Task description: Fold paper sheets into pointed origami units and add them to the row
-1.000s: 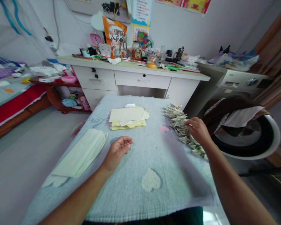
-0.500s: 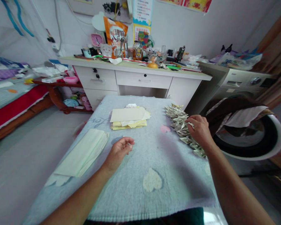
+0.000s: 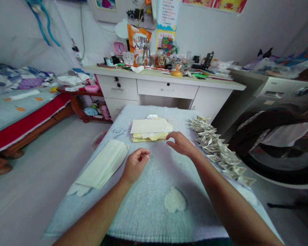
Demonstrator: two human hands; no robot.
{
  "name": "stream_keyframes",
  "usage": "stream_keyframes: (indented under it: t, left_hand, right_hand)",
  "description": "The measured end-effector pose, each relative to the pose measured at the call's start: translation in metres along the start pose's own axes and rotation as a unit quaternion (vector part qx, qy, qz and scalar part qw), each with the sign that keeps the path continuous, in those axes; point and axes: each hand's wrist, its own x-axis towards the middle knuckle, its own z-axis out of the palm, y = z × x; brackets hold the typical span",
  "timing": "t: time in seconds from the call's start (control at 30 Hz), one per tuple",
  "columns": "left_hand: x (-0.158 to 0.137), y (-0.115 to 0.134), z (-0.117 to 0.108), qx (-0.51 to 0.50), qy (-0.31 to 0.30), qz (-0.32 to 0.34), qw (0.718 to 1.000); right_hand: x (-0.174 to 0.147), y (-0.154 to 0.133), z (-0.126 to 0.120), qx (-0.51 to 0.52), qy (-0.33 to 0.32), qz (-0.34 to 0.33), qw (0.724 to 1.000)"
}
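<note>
My left hand (image 3: 137, 164) hovers over the middle of the cloth, its fingers curled in toward the thumb and nothing showing in them. Just right of the paper pile, my right hand (image 3: 181, 143) reaches forward, thumb and fingers apart, holding nothing. That pile (image 3: 149, 127) has cream sheets on top and yellow ones beneath. To the left of my left hand lies a stack of pale green paper (image 3: 104, 164), set at a slant. A long row of folded paper pieces (image 3: 215, 145) with pointed ends runs along the cloth's right side.
A light blue cloth (image 3: 146, 215) with heart shapes covers the table. Behind it stands a white desk (image 3: 166, 89) crowded with small items. A washing machine (image 3: 279, 102) with its door open stands at right, and a bed (image 3: 23, 102) at left.
My right hand has left the folded paper pieces and moved left to the paper pile, its fingers spreading. My left hand stays curled in nearly the same place. The view has turned slightly left.
</note>
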Motion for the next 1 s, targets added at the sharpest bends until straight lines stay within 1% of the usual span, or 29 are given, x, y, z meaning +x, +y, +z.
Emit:
stream_keyframes:
  t: [0.13, 0.2, 0.27, 0.33, 0.43, 0.5, 0.6, 0.77, 1.0]
  left_hand:
    - [0.003, -0.003, -0.004, -0.011, 0.035, 0.004, 0.999]
    - [0.005, -0.005, -0.005, -0.017, 0.043, 0.004, 0.999]
    - [0.006, -0.006, -0.006, -0.021, 0.047, 0.006, 0.999]
    - [0.008, -0.008, -0.006, -0.018, 0.05, 0.01, 0.999]
    - [0.008, -0.009, -0.006, -0.006, 0.051, 0.017, 0.999]
    - [0.009, -0.01, -0.006, 0.0, 0.048, 0.018, 0.999]
    - [0.009, -0.012, -0.007, 0.002, 0.043, 0.019, 0.999]
    - [0.007, -0.012, -0.006, 0.022, 0.036, 0.019, 0.999]
    - [0.006, -0.008, -0.005, 0.02, 0.038, 0.017, 0.999]
  right_hand:
    - [0.033, -0.012, 0.024, -0.039, 0.02, 0.028, 0.999]
    - [0.045, -0.02, 0.034, -0.042, 0.024, 0.018, 0.999]
    - [0.053, -0.029, 0.043, -0.059, 0.03, -0.017, 0.998]
    - [0.058, -0.038, 0.052, -0.084, 0.034, -0.029, 0.995]
    - [0.063, -0.051, 0.065, -0.105, 0.04, -0.017, 0.994]
    - [0.067, -0.055, 0.071, -0.095, 0.043, -0.003, 0.995]
    - [0.073, -0.055, 0.074, -0.06, 0.041, 0.01, 0.997]
    - [0.082, -0.047, 0.07, -0.023, 0.04, 0.021, 0.999]
    - [0.089, -0.038, 0.071, 0.051, 0.066, 0.063, 0.995]
